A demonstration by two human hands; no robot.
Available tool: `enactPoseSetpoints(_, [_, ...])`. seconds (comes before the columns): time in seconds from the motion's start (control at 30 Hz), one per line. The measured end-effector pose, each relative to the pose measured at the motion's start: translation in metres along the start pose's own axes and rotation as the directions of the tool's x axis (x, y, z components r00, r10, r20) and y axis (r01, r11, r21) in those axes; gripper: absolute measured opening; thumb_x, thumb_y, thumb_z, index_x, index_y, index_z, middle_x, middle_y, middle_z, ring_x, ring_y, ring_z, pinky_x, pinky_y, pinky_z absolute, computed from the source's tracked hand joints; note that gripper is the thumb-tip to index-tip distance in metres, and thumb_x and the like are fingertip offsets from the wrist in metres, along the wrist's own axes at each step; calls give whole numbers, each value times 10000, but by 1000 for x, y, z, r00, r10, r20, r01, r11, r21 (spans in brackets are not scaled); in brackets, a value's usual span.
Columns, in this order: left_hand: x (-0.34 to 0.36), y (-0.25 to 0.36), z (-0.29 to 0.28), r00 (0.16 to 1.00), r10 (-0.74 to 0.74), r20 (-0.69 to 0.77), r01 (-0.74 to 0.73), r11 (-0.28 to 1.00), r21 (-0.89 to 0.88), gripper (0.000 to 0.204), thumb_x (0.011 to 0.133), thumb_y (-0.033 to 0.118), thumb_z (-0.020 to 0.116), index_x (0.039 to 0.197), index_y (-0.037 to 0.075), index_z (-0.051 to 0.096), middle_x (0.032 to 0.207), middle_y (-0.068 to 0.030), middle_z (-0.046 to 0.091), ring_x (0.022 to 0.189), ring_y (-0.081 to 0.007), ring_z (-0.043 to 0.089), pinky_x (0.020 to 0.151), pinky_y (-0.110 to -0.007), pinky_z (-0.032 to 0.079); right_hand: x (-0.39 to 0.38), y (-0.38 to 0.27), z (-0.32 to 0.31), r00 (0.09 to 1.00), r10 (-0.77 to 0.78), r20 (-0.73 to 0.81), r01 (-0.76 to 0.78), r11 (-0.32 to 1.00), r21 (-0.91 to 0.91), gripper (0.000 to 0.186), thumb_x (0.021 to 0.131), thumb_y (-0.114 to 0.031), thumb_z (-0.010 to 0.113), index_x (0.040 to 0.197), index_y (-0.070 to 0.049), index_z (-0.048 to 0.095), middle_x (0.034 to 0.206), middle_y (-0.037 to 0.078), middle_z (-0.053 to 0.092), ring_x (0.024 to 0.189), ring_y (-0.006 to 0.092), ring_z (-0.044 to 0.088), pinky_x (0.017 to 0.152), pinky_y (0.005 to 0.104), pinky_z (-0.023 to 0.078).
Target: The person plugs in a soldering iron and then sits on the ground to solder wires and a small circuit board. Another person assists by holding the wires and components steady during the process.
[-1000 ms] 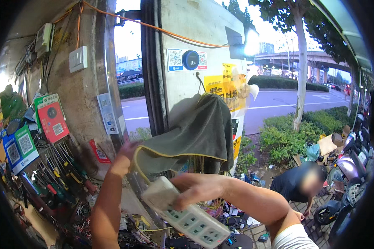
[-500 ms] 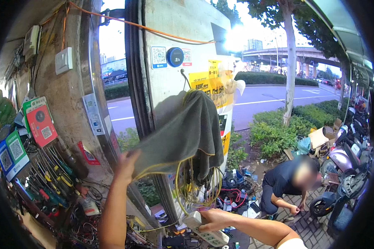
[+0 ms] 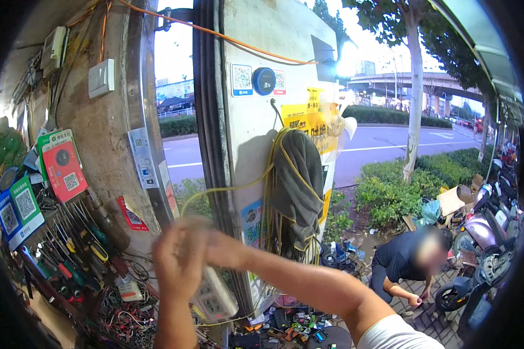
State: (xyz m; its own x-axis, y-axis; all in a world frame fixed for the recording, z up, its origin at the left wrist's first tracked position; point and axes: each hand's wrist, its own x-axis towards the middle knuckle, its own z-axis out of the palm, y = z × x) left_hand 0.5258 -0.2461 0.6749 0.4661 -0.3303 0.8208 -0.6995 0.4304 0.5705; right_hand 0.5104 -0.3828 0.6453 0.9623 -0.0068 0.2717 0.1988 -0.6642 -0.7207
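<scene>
In front of the door post, my left hand (image 3: 179, 259) and my right hand (image 3: 222, 249) come together, the right reaching across from the right. Motion smears the fingers of both, so what they grip is unclear. A pale power strip (image 3: 215, 298) slants down just below them, its upper end hidden behind the hands. From the hanging bundle a yellow cable (image 3: 233, 188) arcs left and drops to my hands. The dark grey cloth (image 3: 300, 186) with yellow edging hangs folded over the coiled cables on the white panel, apart from both hands.
Pliers and screwdrivers (image 3: 70, 250) crowd a rack at left, near payment-code cards (image 3: 64, 168). Loose small parts (image 3: 291, 323) litter the low surface below. At right a person (image 3: 404, 262) crouches on the paving beside parked scooters (image 3: 483, 244).
My left hand has let go of the cloth, which has swung back to hang on the panel. My right hand has moved up and left to meet it, and the power strip has shifted left.
</scene>
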Motion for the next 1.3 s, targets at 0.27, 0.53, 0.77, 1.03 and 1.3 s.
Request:
enactPoseSetpoints(0.27, [27,-84,38,957,-193,-219,78,892,-445,268,922,263,501,1007,27,594,958,-55,609,827,-148,589,731,-307,471,35,-98,-253,968,109,-227,51,798,600,337,799,-281,501,974,-4,578,831,150,630,658,231,610,619,357,503])
enactPoseSetpoints(0.53, [110,-109,228,995,-44,-91,75,928,365,368,872,253,572,1079,-52,567,1004,-259,604,933,-408,577,806,-435,456,-35,-13,-386,691,42,-722,465,738,488,404,858,-303,450,1064,34,534,844,153,629,683,240,634,592,334,554])
enactPoseSetpoints(0.77, [130,-140,204,978,-188,-93,189,982,1,435,868,372,600,898,-61,628,780,-190,643,727,-317,605,699,-369,443,-283,80,-457,-80,38,-996,643,766,-22,430,915,-330,331,1080,25,510,942,166,617,785,263,635,594,371,533])
enactPoseSetpoints(1.03, [135,-205,170,940,-341,8,308,860,407,469,858,442,575,1036,13,647,977,-216,646,903,-338,622,771,-389,441,-383,78,-132,439,697,-567,275,497,823,393,828,-294,505,1088,-4,556,846,122,644,689,186,647,566,306,547])
enactPoseSetpoints(1.3, [-156,-240,93,891,-454,-13,453,887,92,382,914,204,566,1212,-13,466,1139,-98,560,1041,-172,526,896,-296,414,-435,187,-25,415,784,-463,67,481,874,626,726,-191,685,1249,37,428,1107,81,581,943,139,600,821,255,488])
